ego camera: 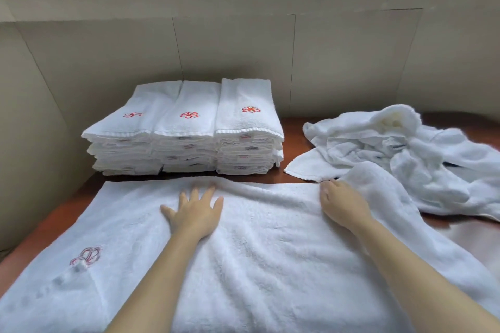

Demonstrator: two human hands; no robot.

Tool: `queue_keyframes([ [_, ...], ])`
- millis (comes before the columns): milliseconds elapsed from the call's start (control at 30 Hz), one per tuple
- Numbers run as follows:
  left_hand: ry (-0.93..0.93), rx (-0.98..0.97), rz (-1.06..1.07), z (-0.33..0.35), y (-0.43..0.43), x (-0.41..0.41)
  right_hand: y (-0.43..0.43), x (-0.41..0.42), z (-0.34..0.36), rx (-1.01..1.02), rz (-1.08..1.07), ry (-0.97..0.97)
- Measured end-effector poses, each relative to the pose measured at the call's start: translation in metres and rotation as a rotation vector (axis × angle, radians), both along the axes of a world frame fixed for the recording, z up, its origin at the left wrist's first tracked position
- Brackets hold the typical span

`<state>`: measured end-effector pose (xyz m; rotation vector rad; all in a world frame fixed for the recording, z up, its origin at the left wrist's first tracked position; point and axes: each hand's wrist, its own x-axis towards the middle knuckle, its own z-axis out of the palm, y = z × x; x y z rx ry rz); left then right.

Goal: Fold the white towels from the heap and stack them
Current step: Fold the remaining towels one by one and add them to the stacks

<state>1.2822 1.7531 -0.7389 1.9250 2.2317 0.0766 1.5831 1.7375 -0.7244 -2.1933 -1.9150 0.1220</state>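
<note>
A person's left hand lies flat and open on the near towel; the right hand rests at its far edge, grip unclear. Smoothing outward before folding should keep edges square. The stacks sit far left, the heap far right.

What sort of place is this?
Probably a hotel or laundry linen room: three stacks of folded towels with one red logo, a heap of loose towels, on a wooden table.
</note>
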Motion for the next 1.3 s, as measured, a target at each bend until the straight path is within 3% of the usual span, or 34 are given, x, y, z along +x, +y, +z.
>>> queue_keyframes([
  [67,0.014,0.058,0.019,0.003,0.008,0.0,-0.001,0.016,0.003,0.125,-0.106,-0.149],
  [133,0.019,0.19,0.04,0.006,0.014,-0.001,-0.003,0.034,0.008,0.119,-0.221,-0.23],
  [200,-0.093,0.296,0.067,0.009,0.019,-0.005,-0.005,0.046,0.01,0.057,-0.296,-0.227],
  [267,-0.187,0.296,0.101,0.013,0.024,-0.009,-0.004,0.048,0.011,-0.005,-0.309,-0.272],
  [333,-0.145,0.25,0.087,0.015,0.028,-0.012,-0.003,0.047,0.01,-0.037,-0.272,-0.34],
  [533,-0.161,0.036,-0.036,0.022,0.03,-0.019,0.0,0.056,0.013,-0.134,-0.171,-0.166],
  [667,-0.189,0.066,-0.054,0.022,0.027,-0.02,-0.004,0.057,0.013,-0.135,-0.197,-0.106],
  [800,-0.152,0.272,-0.013,0.019,0.019,-0.014,-0.011,0.039,0.007,0.032,-0.21,-0.181],
  [933,-0.059,0.528,-0.143,0.017,0.016,-0.014,-0.005,0.015,0.004,0.154,0.026,-0.254],
  [1133,-0.224,0.256,-0.223,0.021,0.014,-0.007,0.001,0.005,0.001,-0.201,0.19,0.07],
  [1200,-0.217,0.157,-0.191,0.027,0.015,-0.008,0.005,0.006,0.004,-0.193,0.167,0.027],
  [1300,-0.092,0.17,-0.13,0.031,0.012,-0.008,0.007,-0.002,0.005,-0.087,0.149,-0.126],
])
